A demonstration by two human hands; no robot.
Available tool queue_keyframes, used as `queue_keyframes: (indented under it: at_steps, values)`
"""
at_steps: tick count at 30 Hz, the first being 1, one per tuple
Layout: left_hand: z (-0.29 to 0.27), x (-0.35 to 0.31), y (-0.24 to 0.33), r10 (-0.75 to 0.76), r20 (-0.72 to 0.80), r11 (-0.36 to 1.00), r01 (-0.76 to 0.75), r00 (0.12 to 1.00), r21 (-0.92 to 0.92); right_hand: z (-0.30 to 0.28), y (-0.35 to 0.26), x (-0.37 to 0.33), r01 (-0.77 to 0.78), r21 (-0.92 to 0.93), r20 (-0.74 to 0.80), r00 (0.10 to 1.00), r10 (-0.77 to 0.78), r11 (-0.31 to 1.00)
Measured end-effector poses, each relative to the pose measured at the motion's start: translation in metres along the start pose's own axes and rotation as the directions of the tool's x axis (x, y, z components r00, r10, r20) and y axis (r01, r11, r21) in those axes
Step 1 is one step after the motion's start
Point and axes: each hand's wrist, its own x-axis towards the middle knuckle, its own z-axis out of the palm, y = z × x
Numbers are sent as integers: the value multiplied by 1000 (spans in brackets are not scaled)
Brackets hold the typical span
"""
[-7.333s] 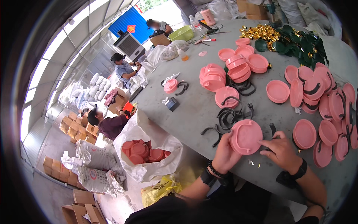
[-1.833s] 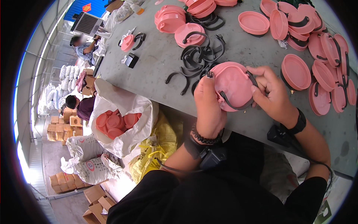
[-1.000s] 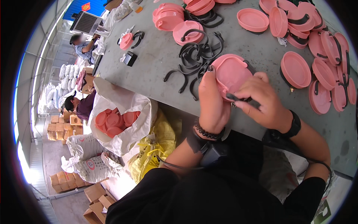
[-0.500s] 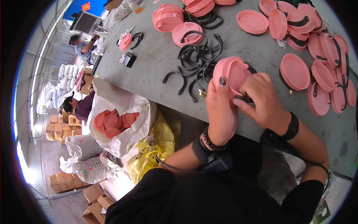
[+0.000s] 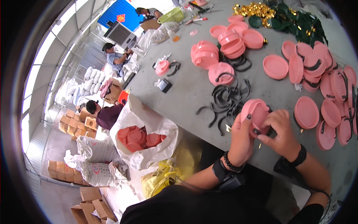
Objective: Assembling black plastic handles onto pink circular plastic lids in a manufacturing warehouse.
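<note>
Now my left hand (image 5: pixel 240 145) had the round pink lid (image 5: pixel 257 108) gripped, thumb laid over its rim, the lid tilted up near the close edge of the grey table (image 5: pixel 186 99). Over on the other side, my right hand (image 5: pixel 281 133) was bunched tight on the black curved handle (image 5: pixel 256 131), one blunt end poking out past the thumb. Just beside my left hand sat a small gold-coloured piece (image 5: pixel 228 128); beyond it, a tangle of loose black handles (image 5: pixel 228 99) sprawled on the tabletop. Farther off, stacked pink lids (image 5: pixel 205 56) stood near the middle, while a heap of handled lids (image 5: pixel 315 65) crowded the right, some leaning on others. Up at the far end, gold pieces (image 5: pixel 257 10) glittered in a pile touching dark green discs (image 5: pixel 308 28). Down on my left, a white sack (image 5: pixel 166 151) gaped open, pink lids inside, a yellow bag (image 5: pixel 160 181) next to it. Past that, a co-worker in a dark purple top (image 5: pixel 109 116) sat near brown cardboard boxes (image 5: pixel 76 127).
</note>
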Motion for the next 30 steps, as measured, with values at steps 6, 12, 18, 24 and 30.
queue_keyframes:
  at_steps: [6, 12, 18, 24, 30]
  values:
    - [-8, 19, 10, -18, 77, 999, 22, 997, -44, 7, 4, -4, 140, -172, -16, 989, -144, 975]
    - [-11, 12, 9, -90, 153, 991, 74, 984, 109, 4, -2, -2, 266, -94, 27, 964, -265, 959]
    - [-1, 5, 10, 4, 230, 985, -44, 973, 169, -12, -4, 5, 209, 22, -26, 978, -208, 978]
    - [-8, 14, 27, -197, 480, 781, -158, 855, 604, -19, -4, 1, -186, 308, 330, 941, 78, 933]
    - [-7, 3, 7, -249, 543, 911, 4, 802, 413, -17, -3, 7, 143, -78, -209, 965, -157, 987]
